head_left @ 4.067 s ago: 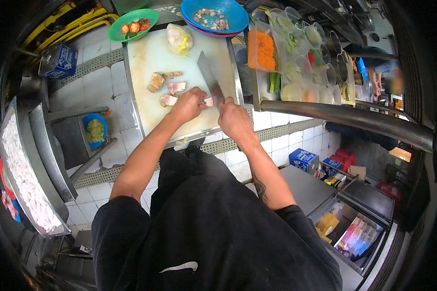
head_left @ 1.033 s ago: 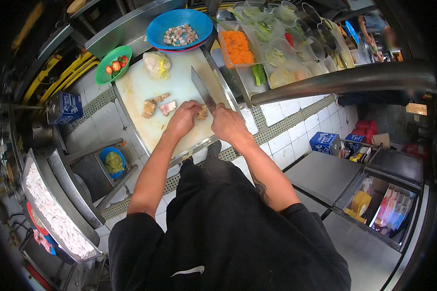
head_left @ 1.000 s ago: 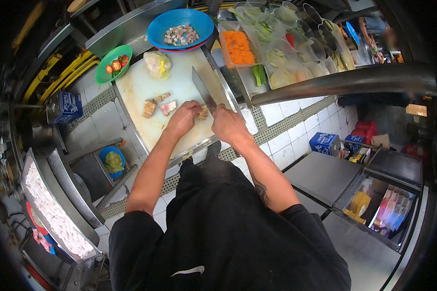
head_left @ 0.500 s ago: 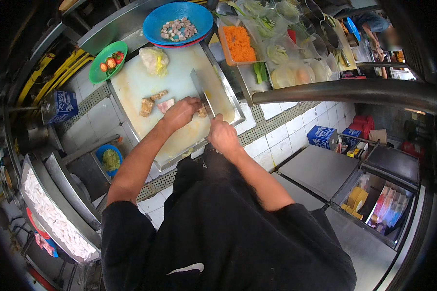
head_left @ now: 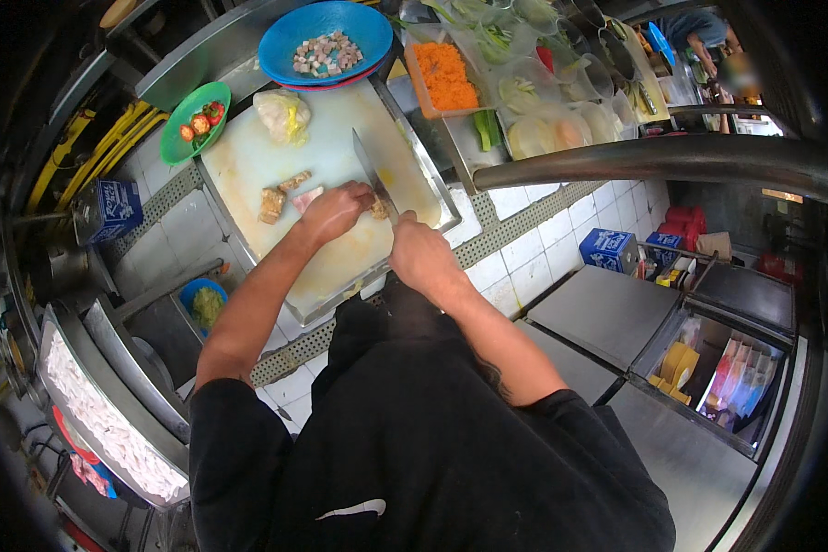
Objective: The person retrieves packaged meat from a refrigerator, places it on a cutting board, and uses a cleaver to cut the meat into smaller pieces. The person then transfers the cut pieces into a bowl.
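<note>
My right hand (head_left: pixel 421 250) is closed round the handle of a long knife (head_left: pixel 366 164), whose blade points away across the white cutting board (head_left: pixel 336 262). Against the blade's left side, my left hand (head_left: pixel 336 212) has its fingers bent onto a browned piece of meat (head_left: pixel 378 208), mostly covered by the fingers and blade. A pinkish slab of meat (head_left: pixel 308 197) lies just beyond that hand. Two browned chunks, a larger meat chunk (head_left: pixel 271 204) and a smaller meat strip (head_left: pixel 295 180), rest to its left. Farther back on the board sits a knotted plastic bag (head_left: pixel 282 116) with something pale inside.
Behind the board stands a blue bowl (head_left: pixel 281 57) of diced meat; a green bowl (head_left: pixel 182 138) of cut red chillies is at its left corner. Shredded orange vegetable fills a tub (head_left: pixel 418 69). A thick metal bar (head_left: pixel 653 167) crosses at right. Another person's arm (head_left: pixel 704 55) shows far right.
The whole view has shifted slightly. The knife's tip leans a little farther left, and its blade face shows more. Both hands stay at nearly the same spot on the board.
</note>
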### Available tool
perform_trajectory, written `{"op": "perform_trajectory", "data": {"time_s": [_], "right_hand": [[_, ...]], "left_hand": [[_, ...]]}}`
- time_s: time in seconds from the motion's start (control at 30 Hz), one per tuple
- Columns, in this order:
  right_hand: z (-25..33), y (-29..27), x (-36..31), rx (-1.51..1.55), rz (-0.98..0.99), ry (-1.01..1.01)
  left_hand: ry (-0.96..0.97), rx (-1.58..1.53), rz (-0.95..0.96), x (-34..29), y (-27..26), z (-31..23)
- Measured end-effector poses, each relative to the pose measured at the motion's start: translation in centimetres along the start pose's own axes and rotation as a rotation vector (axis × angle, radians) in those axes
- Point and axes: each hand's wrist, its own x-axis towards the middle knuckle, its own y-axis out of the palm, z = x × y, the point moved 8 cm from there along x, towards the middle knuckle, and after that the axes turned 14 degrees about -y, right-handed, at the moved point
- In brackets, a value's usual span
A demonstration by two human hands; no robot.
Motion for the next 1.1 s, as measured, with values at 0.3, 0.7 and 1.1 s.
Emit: {"op": "perform_trajectory", "data": {"time_s": [0.3,0.7,1.1], "right_hand": [[-3.2,4.3,1.1,0.006,-0.094,0.001],[-4.9,-4.5,-0.4,0.012,-0.229,0.050],[-2.3,-1.2,2.1,-0.067,-0.051,-0.003]], "left_hand": [[0.009,-0.023,0.072,0.6,0.6,1.0],[0.122,-0.118,-0.035,2.7,-3.9,-2.1],[-0.581,-0.280,-0.355,-2.9,1.2,-1.4]]}}
